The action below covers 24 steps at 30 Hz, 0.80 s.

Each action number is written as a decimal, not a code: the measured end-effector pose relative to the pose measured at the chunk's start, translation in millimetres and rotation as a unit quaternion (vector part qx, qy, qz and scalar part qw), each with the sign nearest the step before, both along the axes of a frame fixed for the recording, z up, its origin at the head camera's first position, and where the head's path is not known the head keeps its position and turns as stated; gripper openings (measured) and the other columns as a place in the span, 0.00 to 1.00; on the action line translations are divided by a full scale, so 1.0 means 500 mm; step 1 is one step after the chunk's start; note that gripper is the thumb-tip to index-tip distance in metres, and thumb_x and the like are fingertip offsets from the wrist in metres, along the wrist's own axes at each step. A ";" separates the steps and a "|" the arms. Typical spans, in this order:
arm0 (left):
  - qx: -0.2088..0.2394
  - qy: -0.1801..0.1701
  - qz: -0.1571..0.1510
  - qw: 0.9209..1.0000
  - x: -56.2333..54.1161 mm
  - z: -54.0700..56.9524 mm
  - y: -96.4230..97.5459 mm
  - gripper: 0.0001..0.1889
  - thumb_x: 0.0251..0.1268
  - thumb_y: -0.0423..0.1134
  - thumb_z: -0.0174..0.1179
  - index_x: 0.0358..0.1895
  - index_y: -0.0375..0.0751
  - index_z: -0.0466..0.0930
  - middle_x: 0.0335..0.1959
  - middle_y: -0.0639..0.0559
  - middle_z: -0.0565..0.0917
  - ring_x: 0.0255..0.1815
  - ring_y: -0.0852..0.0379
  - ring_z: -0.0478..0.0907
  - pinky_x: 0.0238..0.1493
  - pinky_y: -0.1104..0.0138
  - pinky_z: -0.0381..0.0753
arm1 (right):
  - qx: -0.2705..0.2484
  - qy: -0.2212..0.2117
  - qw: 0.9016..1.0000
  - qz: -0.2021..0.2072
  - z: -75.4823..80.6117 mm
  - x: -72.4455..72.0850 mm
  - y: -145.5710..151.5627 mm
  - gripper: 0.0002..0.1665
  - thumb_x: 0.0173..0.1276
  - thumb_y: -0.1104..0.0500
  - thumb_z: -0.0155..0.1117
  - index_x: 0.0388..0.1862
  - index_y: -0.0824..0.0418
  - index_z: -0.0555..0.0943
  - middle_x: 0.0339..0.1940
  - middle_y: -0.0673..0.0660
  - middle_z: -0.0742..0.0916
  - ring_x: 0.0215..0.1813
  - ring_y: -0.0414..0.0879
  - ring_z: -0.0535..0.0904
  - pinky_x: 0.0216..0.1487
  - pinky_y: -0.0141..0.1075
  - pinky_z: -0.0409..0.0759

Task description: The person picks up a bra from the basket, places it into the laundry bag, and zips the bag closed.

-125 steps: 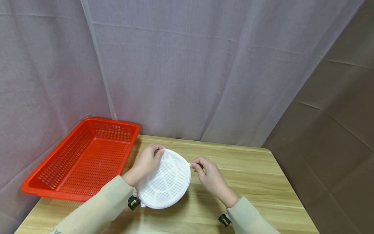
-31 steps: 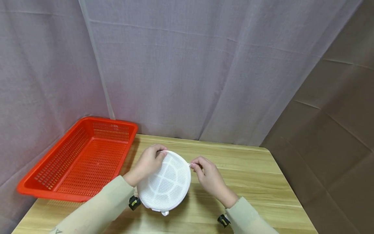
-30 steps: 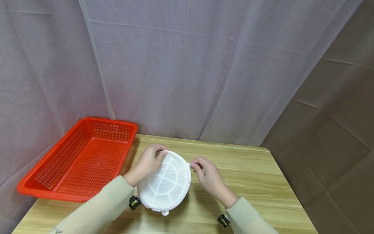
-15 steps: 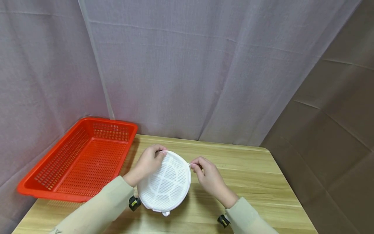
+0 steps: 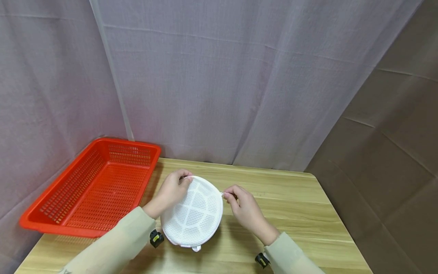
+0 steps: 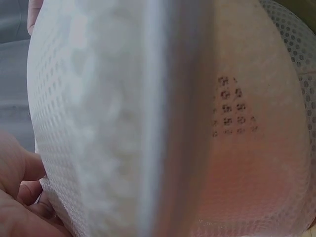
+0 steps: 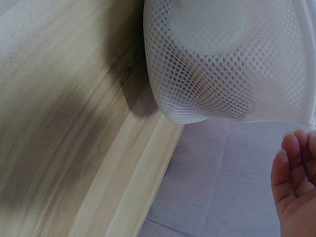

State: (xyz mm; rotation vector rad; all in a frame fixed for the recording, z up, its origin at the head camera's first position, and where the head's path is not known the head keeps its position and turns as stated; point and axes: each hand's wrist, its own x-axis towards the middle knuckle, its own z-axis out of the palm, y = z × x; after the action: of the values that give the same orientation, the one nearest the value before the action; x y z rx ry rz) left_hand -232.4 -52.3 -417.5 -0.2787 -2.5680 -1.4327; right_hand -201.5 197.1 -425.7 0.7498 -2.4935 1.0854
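Note:
A round white mesh laundry bag (image 5: 193,213) is held up over the table, its ribbed face toward me. Its top left edge is gripped by my left hand (image 5: 172,190), thumb on the face. My right hand (image 5: 241,201) pinches a small white tab at the bag's right edge between thumb and fingertips. At the bottom edge hangs a white loop (image 5: 196,248). The left wrist view shows the mesh bag (image 6: 79,108) very close, with fingers at its left side. In the right wrist view the bag's side (image 7: 212,79) bulges, with a pale round shape behind the mesh.
A red plastic basket (image 5: 145,188) with slotted walls stands at the left of the wooden table (image 5: 291,213). Behind the table hangs a grey-mauve curtain (image 5: 205,83), and a brown cloth wall (image 5: 386,171) rises on the right.
Since the oldest frame the bag has turned a little, so its loop has moved from the lower left to the bottom. Both hands keep nearly the same places.

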 end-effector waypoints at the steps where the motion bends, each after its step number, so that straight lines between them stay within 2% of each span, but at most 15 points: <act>1: -0.001 0.000 -0.001 1.000 0.000 -0.001 -0.001 0.05 0.69 0.34 0.57 0.42 0.39 0.81 0.34 0.51 0.81 0.36 0.56 0.74 0.39 0.62 0.75 | 0.001 0.001 1.000 0.000 0.000 0.000 0.000 0.03 0.71 0.60 0.60 0.37 0.58 0.80 0.29 0.40 0.79 0.32 0.35 0.75 0.30 0.31 0.76; 7: -0.002 0.007 -0.011 1.000 0.001 0.000 0.000 0.06 0.69 0.33 0.56 0.44 0.38 0.81 0.37 0.49 0.82 0.38 0.55 0.75 0.42 0.61 0.76 | 0.003 0.001 1.000 -0.001 0.001 0.000 -0.001 0.03 0.71 0.60 0.60 0.37 0.57 0.80 0.29 0.40 0.79 0.33 0.35 0.75 0.32 0.31 0.76; 10: 0.001 0.001 -0.025 1.000 0.003 0.004 0.003 0.09 0.69 0.35 0.57 0.47 0.38 0.80 0.42 0.48 0.82 0.45 0.53 0.77 0.48 0.58 0.76 | 0.002 0.008 1.000 0.005 0.001 -0.002 -0.001 0.04 0.71 0.60 0.60 0.37 0.58 0.80 0.29 0.41 0.79 0.33 0.36 0.75 0.32 0.31 0.76; 16: -0.008 -0.017 -0.051 0.998 0.012 0.014 0.012 0.16 0.66 0.41 0.63 0.54 0.40 0.79 0.52 0.47 0.79 0.57 0.50 0.74 0.61 0.55 0.70 | -0.002 0.005 1.000 0.000 0.002 -0.003 -0.006 0.02 0.70 0.61 0.61 0.36 0.57 0.80 0.29 0.44 0.80 0.33 0.37 0.76 0.32 0.32 0.77; 20: -0.032 0.000 -0.082 0.996 0.017 0.018 0.021 0.18 0.63 0.43 0.65 0.55 0.43 0.79 0.56 0.48 0.78 0.60 0.49 0.72 0.63 0.53 0.68 | -0.009 -0.003 1.000 -0.002 0.006 -0.002 -0.011 0.04 0.69 0.63 0.62 0.36 0.54 0.79 0.30 0.47 0.82 0.34 0.37 0.76 0.33 0.32 0.77; 24: -0.064 0.040 -0.116 0.990 0.021 0.017 0.028 0.18 0.63 0.44 0.66 0.55 0.44 0.80 0.55 0.50 0.78 0.61 0.49 0.71 0.63 0.52 0.66 | -0.012 -0.004 1.000 0.005 0.006 -0.002 -0.013 0.04 0.70 0.63 0.61 0.36 0.54 0.79 0.31 0.45 0.81 0.34 0.37 0.76 0.33 0.32 0.77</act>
State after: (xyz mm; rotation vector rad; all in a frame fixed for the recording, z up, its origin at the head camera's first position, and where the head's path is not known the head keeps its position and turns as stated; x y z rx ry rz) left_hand -222.1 -38.2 -409.2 -0.6605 -2.6350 -1.2979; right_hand -202.8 190.4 -422.8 0.7543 -2.4807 1.1218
